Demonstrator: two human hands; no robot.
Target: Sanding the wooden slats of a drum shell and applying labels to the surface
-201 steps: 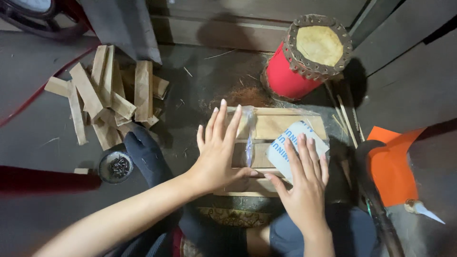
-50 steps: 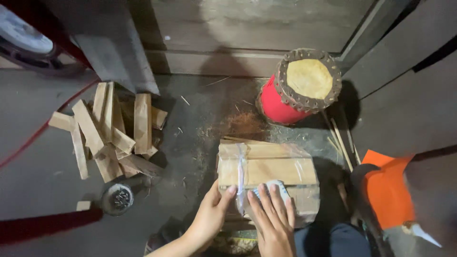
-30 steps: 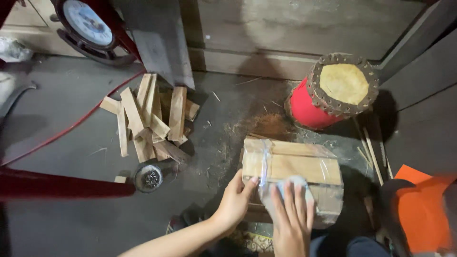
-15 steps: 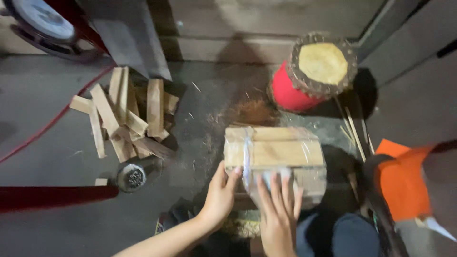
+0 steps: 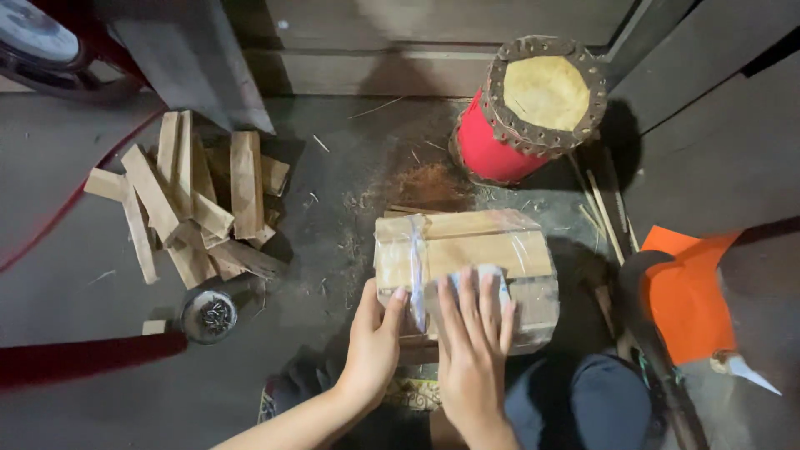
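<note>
A bundle of wooden pieces wrapped in clear plastic film [image 5: 467, 250] lies on the dusty floor in front of me. My left hand [image 5: 372, 346] grips its near left corner, thumb up against the side. My right hand [image 5: 475, 354] lies flat on the top near edge, fingers spread, covering a small white-and-blue piece of which only an edge shows. A band of bunched film runs across the bundle next to my left thumb.
A pile of loose wooden slats [image 5: 187, 204] lies to the left. A small round tin of nails [image 5: 208, 315] stands near it. A red drum with a hide top [image 5: 533, 104] stands behind the bundle. An orange sheet [image 5: 687, 292] lies right; a red bar [image 5: 83, 360] lies left.
Over the frames my hands slid from the top middle of the bundle back to its near edge. The view swung about; the bundle stayed in place.
</note>
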